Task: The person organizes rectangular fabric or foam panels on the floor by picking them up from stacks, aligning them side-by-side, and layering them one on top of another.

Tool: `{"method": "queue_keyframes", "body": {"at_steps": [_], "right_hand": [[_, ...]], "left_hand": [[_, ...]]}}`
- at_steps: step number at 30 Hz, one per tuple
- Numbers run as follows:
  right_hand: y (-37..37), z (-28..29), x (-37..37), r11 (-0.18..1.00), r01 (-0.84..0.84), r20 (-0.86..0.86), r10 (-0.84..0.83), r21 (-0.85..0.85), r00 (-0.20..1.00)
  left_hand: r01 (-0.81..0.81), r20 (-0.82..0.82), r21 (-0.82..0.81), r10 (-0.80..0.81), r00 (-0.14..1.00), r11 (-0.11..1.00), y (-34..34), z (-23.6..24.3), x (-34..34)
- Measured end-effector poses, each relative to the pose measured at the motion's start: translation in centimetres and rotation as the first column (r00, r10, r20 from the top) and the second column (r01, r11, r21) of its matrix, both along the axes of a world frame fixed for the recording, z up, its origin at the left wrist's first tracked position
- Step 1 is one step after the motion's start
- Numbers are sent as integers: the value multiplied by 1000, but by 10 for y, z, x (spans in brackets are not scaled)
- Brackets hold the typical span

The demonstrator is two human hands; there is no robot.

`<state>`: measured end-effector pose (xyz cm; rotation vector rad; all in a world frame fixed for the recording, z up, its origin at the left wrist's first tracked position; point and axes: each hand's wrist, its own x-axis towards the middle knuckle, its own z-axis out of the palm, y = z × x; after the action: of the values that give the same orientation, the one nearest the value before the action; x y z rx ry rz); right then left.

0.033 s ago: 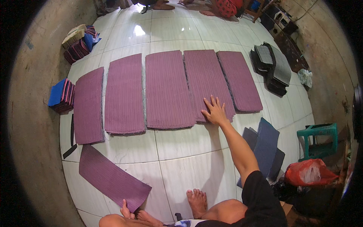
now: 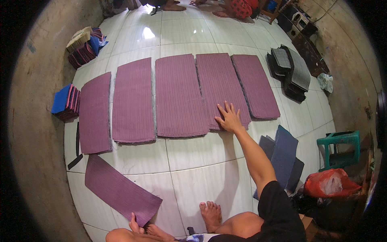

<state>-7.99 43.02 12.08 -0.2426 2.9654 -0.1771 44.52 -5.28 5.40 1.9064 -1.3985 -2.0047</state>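
Several stacks of purple striped fabric pieces lie side by side on the tiled floor, with fuzzy grey edges. My right hand (image 2: 230,120) rests flat, fingers spread, on the near end of one purple stack (image 2: 219,80), second from the right. The rightmost stack (image 2: 258,86) is just beside it. At the lower left, a single purple fabric piece (image 2: 119,183) lies slanted, its far end close to the leftmost stack (image 2: 95,117). My left hand (image 2: 136,225) pinches that piece's near edge beside my foot; some of its fingers are hidden.
Dark blue sheets (image 2: 282,157) lie right of my right forearm, near a green stool (image 2: 340,145) and a red plastic bag (image 2: 330,183). Grey-black stacks (image 2: 296,76) stand at far right. Blue-topped bundles (image 2: 62,99) line the left wall. Other people's feet (image 2: 173,7) show at the back.
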Motion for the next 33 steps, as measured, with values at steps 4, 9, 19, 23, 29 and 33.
{"method": "queue_keyframes", "body": {"at_steps": [4,9,19,23,29,33], "right_hand": [[-72,12,-11,995,-96,33,97,-41,995],[-129,64,61,860,-411,-283,331,-302,900],[-289,-2,353,308,-710,-18,911,-633,411],[-283,-16,353,386,-460,152,871,-800,467],[-300,10,316,527,-18,384,641,-849,665],[-246,97,209,639,-110,240,436,-761,867]], "left_hand": [[390,-12,-477,-449,893,788,-40,-34,85],[248,-118,92,-237,964,964,-2,28,3],[15,-277,182,37,960,983,63,27,-24],[29,-303,168,24,953,985,63,29,-25],[11,-231,35,-3,973,999,40,27,10],[28,-239,319,51,970,947,44,40,-3]]}}
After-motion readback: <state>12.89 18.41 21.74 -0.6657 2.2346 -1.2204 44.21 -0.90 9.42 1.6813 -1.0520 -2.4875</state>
